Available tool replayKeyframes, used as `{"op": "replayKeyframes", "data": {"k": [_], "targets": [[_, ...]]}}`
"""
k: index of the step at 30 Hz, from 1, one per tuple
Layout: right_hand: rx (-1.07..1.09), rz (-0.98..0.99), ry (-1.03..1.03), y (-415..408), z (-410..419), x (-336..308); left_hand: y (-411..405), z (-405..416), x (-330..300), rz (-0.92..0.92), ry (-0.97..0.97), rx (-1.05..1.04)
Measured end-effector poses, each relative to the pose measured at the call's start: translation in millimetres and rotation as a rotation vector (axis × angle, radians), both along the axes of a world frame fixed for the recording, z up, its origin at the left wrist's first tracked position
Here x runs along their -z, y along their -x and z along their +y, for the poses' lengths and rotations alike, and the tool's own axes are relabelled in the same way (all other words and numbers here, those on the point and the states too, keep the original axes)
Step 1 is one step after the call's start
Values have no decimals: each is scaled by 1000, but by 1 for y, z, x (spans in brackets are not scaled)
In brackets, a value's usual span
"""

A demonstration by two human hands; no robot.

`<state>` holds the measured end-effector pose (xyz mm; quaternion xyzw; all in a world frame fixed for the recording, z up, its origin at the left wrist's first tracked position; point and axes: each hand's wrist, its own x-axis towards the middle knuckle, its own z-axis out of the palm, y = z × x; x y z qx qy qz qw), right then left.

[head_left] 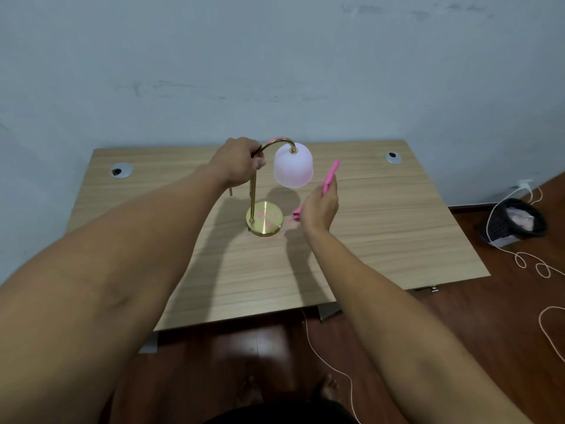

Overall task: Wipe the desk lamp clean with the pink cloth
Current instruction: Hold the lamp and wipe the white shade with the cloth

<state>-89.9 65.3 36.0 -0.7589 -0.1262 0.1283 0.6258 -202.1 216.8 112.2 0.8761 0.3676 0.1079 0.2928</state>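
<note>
The desk lamp [264, 191] is stood upright near the middle of the tabletop [382, 228], its round brass base [264, 219] resting flat and its curved brass stem rising to a frosted white shade [293, 166] that hangs mouth down. The upper stem, just below the bend, is gripped by the left hand [239, 162], whose fingers [259, 163] are wrapped closed around it, just left of the shade. The pink cloth [330, 176] is held by the right hand [319, 208], lifted above the tabletop just to the right of the base and below the shade; its fingers are curled shut around the cloth, one end of which sticks up past them beside the shade without clearly touching it, while another end [296, 216] hangs out beneath the hand near the base. Pink reflections are seen on the base. Two round cable holes [121, 171] are set in the far corners of the tabletop. Well to the right of the right hand, a dark basket [519, 223] and loose cord [532, 264] are seen on the wooden floor.
</note>
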Motion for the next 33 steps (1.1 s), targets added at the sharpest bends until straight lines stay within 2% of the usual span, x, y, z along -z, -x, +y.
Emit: {"op": "replayKeyframes", "data": {"k": [2,4,6,10,12,14,16,17,18,20,23,25,26,28,33], "targets": [[-120,-285,-49,5,10,-3,0,1,0,-5,14,-3],[-272,-472,52,18,17,4,0,2,1,-6,18,-4],[-344,-556,173,33,17,15,0,2,1,-7,19,-2],[-402,-617,278,40,-5,42,0,2,0,-12,11,6],[-431,-431,389,40,-18,52,0,2,0,-15,16,10],[-281,-11,384,34,-23,58,1,2,1,-14,10,12],[-26,432,286,22,-20,52,1,1,0,-14,12,13],[79,537,236,14,-18,45,0,1,0,-14,15,12],[147,538,218,5,-15,39,0,1,0,-12,15,13],[165,322,138,-5,-4,21,0,1,-1,-8,8,15],[-55,-118,-73,2,12,-9,0,0,-1,-9,-3,18],[-200,-418,-21,10,22,-8,0,0,-1,-11,-1,12],[-266,-521,69,17,24,-3,0,0,-1,-12,1,10],[-345,-639,254,30,22,12,0,-1,-1,-10,1,10],[-450,-713,378,36,-13,50,0,-1,-2,-7,-11,18]]}}
